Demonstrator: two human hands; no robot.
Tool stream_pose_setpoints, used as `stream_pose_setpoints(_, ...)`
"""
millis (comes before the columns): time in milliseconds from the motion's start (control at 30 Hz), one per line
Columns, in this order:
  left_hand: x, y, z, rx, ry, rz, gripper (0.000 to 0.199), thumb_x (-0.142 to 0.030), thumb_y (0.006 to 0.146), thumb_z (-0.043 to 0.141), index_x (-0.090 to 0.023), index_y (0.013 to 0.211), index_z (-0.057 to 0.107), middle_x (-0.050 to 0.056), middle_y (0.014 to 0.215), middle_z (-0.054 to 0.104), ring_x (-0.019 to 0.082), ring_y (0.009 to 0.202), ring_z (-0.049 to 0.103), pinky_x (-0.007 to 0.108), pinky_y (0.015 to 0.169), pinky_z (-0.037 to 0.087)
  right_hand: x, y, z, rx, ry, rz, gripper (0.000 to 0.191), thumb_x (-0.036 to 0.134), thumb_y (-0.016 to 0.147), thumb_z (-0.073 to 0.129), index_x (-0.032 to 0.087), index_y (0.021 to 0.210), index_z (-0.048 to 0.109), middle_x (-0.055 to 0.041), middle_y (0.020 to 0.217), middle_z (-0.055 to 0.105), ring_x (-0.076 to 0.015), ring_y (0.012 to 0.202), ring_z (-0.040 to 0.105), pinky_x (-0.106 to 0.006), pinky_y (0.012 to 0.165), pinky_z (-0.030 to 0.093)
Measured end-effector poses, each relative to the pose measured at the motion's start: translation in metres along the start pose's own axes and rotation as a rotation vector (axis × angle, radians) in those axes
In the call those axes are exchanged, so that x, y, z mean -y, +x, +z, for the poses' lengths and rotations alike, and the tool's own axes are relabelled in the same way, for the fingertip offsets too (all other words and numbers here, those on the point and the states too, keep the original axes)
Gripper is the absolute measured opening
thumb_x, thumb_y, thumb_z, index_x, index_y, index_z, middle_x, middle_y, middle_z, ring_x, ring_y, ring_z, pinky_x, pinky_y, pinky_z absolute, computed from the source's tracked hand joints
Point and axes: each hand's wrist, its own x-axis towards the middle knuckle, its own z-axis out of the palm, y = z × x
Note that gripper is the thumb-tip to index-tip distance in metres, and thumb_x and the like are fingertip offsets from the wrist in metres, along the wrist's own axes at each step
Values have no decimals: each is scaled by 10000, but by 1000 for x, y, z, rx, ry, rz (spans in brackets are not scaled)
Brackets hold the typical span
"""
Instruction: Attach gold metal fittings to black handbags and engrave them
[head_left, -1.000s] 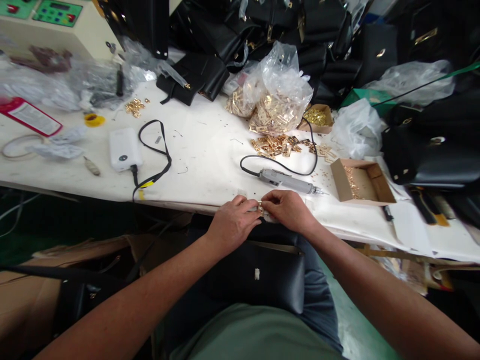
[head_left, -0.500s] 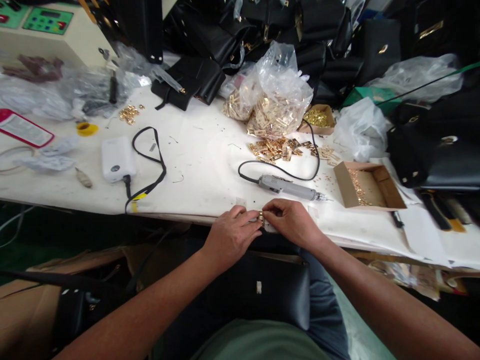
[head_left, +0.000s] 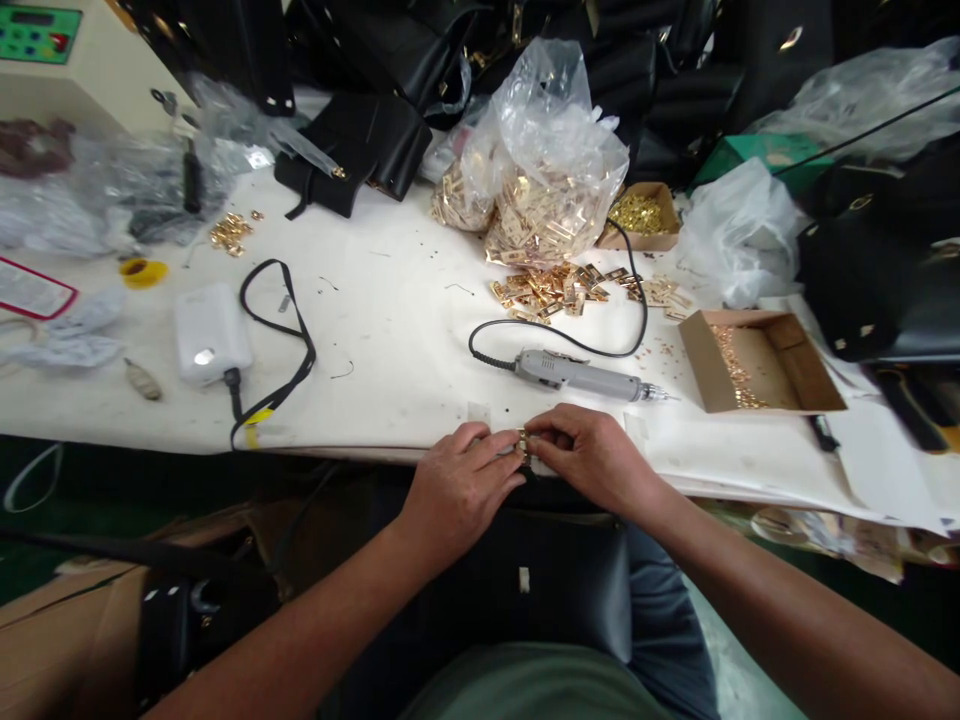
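Note:
At the table's front edge, my left hand (head_left: 466,480) has its fingers closed around a small gold metal plate (head_left: 523,446). My right hand (head_left: 585,448) pinches at the same plate from the other side, its fingertips partly hiding it. Below, a black leather bag (head_left: 570,580) lies across my lap with a small light-coloured fitting (head_left: 523,580) on its face. Just beyond my hands rests a grey electric screwdriver (head_left: 581,376), its bit pointing right and its cord looping behind.
Loose gold plates (head_left: 551,292) lie before a clear plastic bag (head_left: 551,190) full of them. At right stands an open cardboard box (head_left: 795,365) of small copper-coloured screws. A white power unit (head_left: 214,335) sits left. Black bags (head_left: 352,150) crowd the back.
The view has shifted slightly, so the table things sit a little differently. Both hands stay together at the gold plate, the right fingers curled slightly more.

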Motion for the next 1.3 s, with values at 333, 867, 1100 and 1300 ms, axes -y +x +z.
stream_pose_setpoints(333,-2,1,-1,-37,-9,-13,192,-235,975,654,-201,1149,727,84,1234,743,245,1074,653,452,943,581,-4,-2,-7,92,38,-43,221,211,856,749,223,1075,774,-11,871,699,-145,756,638,-252,692,494)
stream_pose_setpoints(867,-1,0,1,-16,-64,-32,214,-237,978,654,-209,1184,703,84,1259,735,249,1109,654,480,1011,549,-8,-3,-10,116,-3,-143,247,218,865,722,230,1105,777,-18,865,697,-136,706,613,-245,655,483)
stream_pose_setpoints(1100,-2,1,-1,-8,-63,-34,196,-239,984,645,-194,1164,706,75,1263,733,238,1093,644,459,982,559,-9,-5,-6,95,-60,-186,202,221,872,704,215,1062,773,-29,867,685,-130,669,595,-246,626,472)
stream_pose_setpoints(1300,-2,-1,0,-12,-47,-44,210,-247,977,651,-207,1175,711,85,1263,730,251,1095,642,471,970,564,-8,-6,-3,74,-61,-198,184,205,853,700,226,1020,773,-21,839,670,-126,645,592,-243,606,469)
